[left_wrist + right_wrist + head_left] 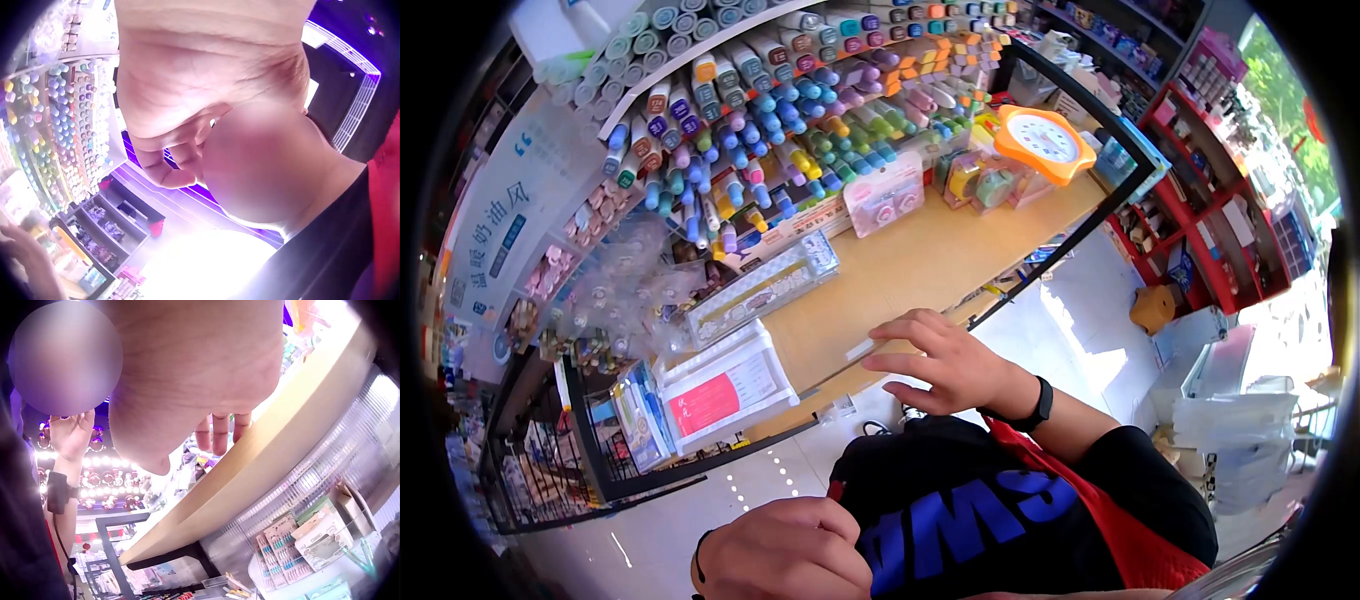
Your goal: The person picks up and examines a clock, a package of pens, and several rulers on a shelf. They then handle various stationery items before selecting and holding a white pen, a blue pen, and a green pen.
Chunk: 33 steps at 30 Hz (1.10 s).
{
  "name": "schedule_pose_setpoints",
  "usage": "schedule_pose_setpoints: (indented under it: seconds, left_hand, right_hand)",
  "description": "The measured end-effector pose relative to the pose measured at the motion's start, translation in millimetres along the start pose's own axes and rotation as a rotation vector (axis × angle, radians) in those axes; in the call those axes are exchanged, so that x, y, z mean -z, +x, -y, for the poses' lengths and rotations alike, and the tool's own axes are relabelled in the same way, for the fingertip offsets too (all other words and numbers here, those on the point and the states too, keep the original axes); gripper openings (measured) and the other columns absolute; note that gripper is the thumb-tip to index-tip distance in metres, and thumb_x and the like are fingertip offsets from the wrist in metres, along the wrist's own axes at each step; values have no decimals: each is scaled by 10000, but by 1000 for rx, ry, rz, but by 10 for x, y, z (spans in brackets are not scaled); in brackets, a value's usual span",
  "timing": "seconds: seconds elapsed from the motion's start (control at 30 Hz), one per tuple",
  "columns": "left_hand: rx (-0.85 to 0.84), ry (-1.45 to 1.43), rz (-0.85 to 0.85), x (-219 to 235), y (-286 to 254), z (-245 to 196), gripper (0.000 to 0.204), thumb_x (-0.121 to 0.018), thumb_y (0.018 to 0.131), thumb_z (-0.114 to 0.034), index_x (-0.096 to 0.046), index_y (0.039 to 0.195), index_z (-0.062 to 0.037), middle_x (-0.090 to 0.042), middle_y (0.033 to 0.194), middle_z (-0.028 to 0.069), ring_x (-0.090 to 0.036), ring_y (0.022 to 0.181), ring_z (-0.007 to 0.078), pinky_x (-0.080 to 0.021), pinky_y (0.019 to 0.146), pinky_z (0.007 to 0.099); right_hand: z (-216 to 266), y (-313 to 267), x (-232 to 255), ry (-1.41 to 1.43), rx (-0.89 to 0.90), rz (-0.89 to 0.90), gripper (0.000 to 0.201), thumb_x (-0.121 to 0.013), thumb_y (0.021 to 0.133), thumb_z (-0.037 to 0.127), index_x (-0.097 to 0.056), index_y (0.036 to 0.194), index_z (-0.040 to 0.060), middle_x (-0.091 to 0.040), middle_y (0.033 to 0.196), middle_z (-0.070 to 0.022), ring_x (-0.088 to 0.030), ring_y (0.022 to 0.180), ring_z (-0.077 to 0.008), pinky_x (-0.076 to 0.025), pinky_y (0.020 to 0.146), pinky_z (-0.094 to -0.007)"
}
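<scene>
In the head view my right hand (940,360) hovers by the front edge of the wooden shelf top (880,285), fingers spread and loosely bent, holding nothing. Its fingertips are near a small white strip (860,349) on that edge. The right wrist view shows the same hand (200,381) beside the pale wooden edge (275,431). My left hand (785,550) is raised in front of my chest, with its fingers loosely bent. In the left wrist view the left palm (206,75) faces the camera with nothing in it, close to a blurred round area.
Behind the shelf top stand tiers of markers (770,110). An orange clock (1045,140), a pink-backed package (885,195), a long clear-wrapped box (765,285) and a white-framed pack with a red label (725,395) sit on it. Red shelving (1200,200) stands at right.
</scene>
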<state>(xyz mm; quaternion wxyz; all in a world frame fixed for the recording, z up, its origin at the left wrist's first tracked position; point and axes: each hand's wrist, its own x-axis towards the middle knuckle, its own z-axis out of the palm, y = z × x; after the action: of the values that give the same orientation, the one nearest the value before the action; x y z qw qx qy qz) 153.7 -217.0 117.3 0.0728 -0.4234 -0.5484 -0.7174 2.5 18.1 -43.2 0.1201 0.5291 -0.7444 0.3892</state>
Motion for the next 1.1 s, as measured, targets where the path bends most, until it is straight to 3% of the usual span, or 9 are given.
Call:
schedule_pose_setpoints:
  seconds: [0.2,0.27,0.5,0.63,0.7,0.77,0.9,0.97,1.1]
  left_hand:
    - [-40,-243,-66,37,-22,24,143,-720,1066,-387,-672,1130,-268,-719,921,123,-649,650,255,-431,592,450]
    - [65,-217,222,234,-47,-6,137,-720,1064,-394,-673,1167,-317,-729,915,127,-655,658,250,-434,597,443]
    - [-52,-366,191,79,-73,149,175,-742,1039,-347,-684,1203,-328,-756,961,137,-671,679,243,-451,621,422]
    - [-56,-361,345,54,0,235,236,-788,1005,-330,-684,1217,-337,-760,1013,141,-670,700,236,-455,634,419]
    - [-60,-331,360,-12,81,299,255,-803,993,-321,-685,1219,-338,-761,1033,142,-672,712,235,-455,637,419]
    - [-52,-348,440,-107,212,392,264,-813,987,-296,-685,1215,-328,-761,1051,142,-676,734,232,-456,647,415]
    - [-54,-218,369,-515,360,627,263,-810,1000,-295,-686,1230,-322,-763,1052,136,-677,739,228,-457,653,411]
    - [29,-75,295,-731,423,759,31,-739,915,3,-725,887,0,-779,1006,167,-733,799,322,-574,738,474]
    - [12,38,-96,-1374,708,942,197,-653,965,51,-610,784,-13,-772,983,194,-706,675,321,-559,651,454]
  right_hand:
    - [275,-59,23,-105,-77,7,522,-807,915,160,-685,1422,187,-630,1349,-130,-640,1144,-334,-527,1004,-460]
    - [352,-110,36,-116,-106,-10,527,-806,907,144,-687,1418,194,-632,1352,-128,-640,1134,-334,-526,993,-452]
    - [396,-286,344,-186,-152,-36,554,-815,854,100,-701,1389,185,-656,1339,-116,-651,1111,-332,-530,962,-453]
    - [181,-313,899,-401,-83,-310,450,-852,807,87,-750,1245,112,-700,1232,-132,-675,1054,-349,-519,948,-453]
    - [28,-255,1376,-499,-147,-438,534,-833,813,91,-691,1328,92,-655,1332,-178,-623,1203,-403,-496,1030,-488]
    - [-127,-187,1823,-680,-260,-373,610,-785,825,125,-646,1419,114,-566,1484,-209,-537,1331,-446,-458,1138,-542]
    - [-762,-278,2154,-789,-274,-261,628,-764,866,219,-641,1480,178,-541,1568,-196,-528,1399,-452,-446,1186,-556]
    - [-1075,-334,2209,-754,-252,-206,626,-762,884,231,-642,1497,191,-554,1567,-195,-555,1393,-444,-449,1187,-554]
    - [-1332,-395,2242,-750,-178,-187,560,-774,898,215,-677,1450,211,-610,1501,-173,-606,1342,-410,-490,1121,-544]
